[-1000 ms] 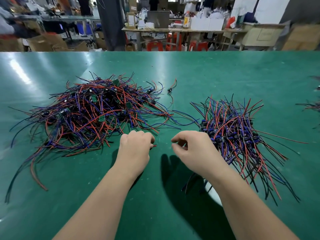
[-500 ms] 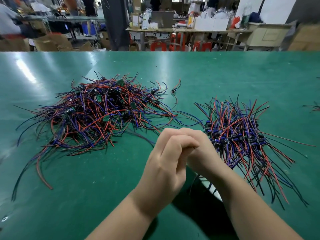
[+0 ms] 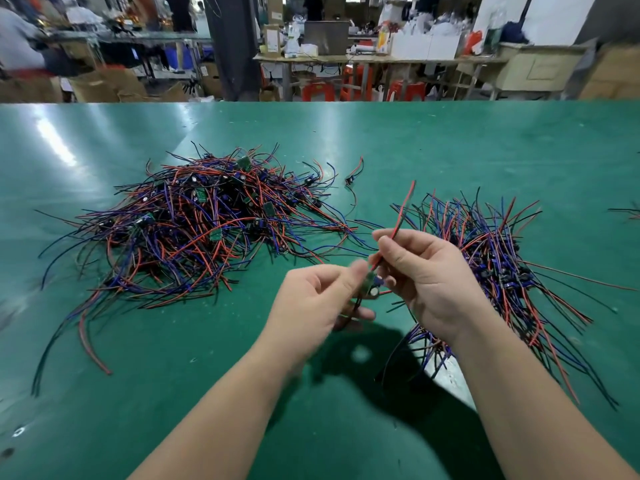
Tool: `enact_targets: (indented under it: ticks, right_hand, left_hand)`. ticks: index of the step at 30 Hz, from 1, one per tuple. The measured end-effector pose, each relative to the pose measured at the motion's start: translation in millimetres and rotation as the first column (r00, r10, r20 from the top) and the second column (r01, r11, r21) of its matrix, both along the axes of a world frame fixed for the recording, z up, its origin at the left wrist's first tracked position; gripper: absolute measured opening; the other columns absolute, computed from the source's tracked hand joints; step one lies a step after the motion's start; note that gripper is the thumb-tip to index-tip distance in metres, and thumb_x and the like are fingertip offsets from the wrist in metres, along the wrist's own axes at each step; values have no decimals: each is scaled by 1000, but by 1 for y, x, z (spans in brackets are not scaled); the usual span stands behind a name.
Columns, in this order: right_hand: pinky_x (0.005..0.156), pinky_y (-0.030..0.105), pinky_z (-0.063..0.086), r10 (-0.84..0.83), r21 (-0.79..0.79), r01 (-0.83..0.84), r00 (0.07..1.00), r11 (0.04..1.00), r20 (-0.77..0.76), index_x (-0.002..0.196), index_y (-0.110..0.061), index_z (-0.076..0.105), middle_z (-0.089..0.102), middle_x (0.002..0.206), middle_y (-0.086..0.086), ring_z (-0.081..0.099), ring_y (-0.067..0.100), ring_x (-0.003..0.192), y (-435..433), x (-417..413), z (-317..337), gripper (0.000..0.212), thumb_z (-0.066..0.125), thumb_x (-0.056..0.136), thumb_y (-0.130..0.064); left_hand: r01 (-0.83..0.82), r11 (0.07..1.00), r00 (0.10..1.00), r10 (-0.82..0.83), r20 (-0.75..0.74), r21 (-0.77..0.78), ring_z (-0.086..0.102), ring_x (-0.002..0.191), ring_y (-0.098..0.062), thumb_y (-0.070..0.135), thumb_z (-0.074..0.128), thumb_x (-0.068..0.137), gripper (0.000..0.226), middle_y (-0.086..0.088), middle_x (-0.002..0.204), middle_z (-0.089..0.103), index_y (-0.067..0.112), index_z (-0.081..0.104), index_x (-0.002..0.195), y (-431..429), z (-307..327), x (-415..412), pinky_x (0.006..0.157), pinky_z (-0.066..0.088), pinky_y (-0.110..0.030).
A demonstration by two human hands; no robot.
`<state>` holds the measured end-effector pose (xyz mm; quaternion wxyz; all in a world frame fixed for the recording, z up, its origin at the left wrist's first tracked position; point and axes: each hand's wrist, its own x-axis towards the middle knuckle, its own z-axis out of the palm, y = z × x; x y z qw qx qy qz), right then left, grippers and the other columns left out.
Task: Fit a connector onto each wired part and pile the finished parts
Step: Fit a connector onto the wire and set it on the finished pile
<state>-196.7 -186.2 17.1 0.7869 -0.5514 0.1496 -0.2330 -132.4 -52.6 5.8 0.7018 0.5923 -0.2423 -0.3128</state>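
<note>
A small green wired board (image 3: 371,285) hangs between my two hands above the green table (image 3: 450,147). My left hand (image 3: 311,303) pinches its lower side, blurred by motion. My right hand (image 3: 426,275) pinches the red and black wire (image 3: 403,209) that rises from the board up and to the right. A big loose heap of red, blue and black wired boards (image 3: 194,223) lies at the left. A tidier pile of wired parts (image 3: 498,265) lies at the right, just behind my right hand.
One stray wired part (image 3: 351,180) lies between the two piles, farther back. More wires (image 3: 628,213) show at the table's right edge. Beyond the far edge stand workbenches, cardboard boxes and red stools.
My hands were apart low on the table, then came together. Now they are raised with a wired board between them, and its red and black wire sticks up from my right hand.
</note>
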Motion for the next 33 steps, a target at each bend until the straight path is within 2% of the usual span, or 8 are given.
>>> enact_targets:
  ticks: [5,7,14,18,23,29,31,33]
  right_hand:
    - [45,17,40,-111,-135,97,989,986,-100,74,-8,69,67,62,5,54,10,47,-2,1,-1,14,73,65,-18]
    - [43,17,40,-190,-95,182,978,979,-87,69,-9,67,67,59,5,54,9,45,-8,-1,2,6,73,69,-12]
    - [42,15,43,-393,128,398,917,908,-60,71,-10,60,65,56,3,53,7,43,-28,-13,15,15,70,82,-8]
    - [42,14,43,-412,168,421,907,891,-87,72,-12,58,64,54,1,53,6,42,-28,-13,14,16,71,81,-9]
    - [43,14,43,-417,183,426,905,886,-86,73,-14,56,64,54,0,54,6,43,-28,-11,12,18,71,82,-9]
    - [44,14,44,-409,214,416,909,884,-77,75,-13,56,64,55,1,54,6,44,-29,-9,10,16,69,84,-10]
    - [44,14,44,-358,210,365,931,907,-72,77,-13,57,64,57,1,55,6,44,-28,-9,10,13,68,84,-12]
    - [43,14,45,-196,130,210,974,969,-113,80,-10,59,65,59,2,55,6,44,-22,-8,9,12,69,78,-16]
  left_hand:
    - [73,996,997,-72,-14,46,62,47,-11,17,64,86,15,-6,69,72,8,71,75,0,-5,1,45,49,-20]
    - [120,990,992,-118,-40,70,60,45,-9,17,62,88,17,-7,71,72,4,69,80,0,-5,4,45,48,-19]
    - [370,927,917,-352,-187,66,35,37,-2,33,63,76,32,-4,74,71,3,68,87,4,-3,1,36,28,-11]
    - [324,943,936,-309,-172,72,29,36,-3,38,61,77,39,-6,76,71,3,70,89,3,-4,3,37,24,-11]
    - [251,967,963,-244,-114,43,22,36,-6,50,71,60,47,-6,73,70,7,74,79,3,-5,4,38,20,-13]
    - [297,951,946,-280,-166,89,26,35,-4,48,58,74,43,-6,72,70,9,73,83,3,-6,6,36,22,-12]
    - [310,948,939,-294,-179,71,26,35,-3,46,56,76,41,-5,71,69,9,73,83,3,-6,6,36,22,-12]
    - [312,949,934,-297,-200,46,27,35,-2,44,56,78,40,-4,72,69,8,73,85,3,-7,6,35,23,-12]
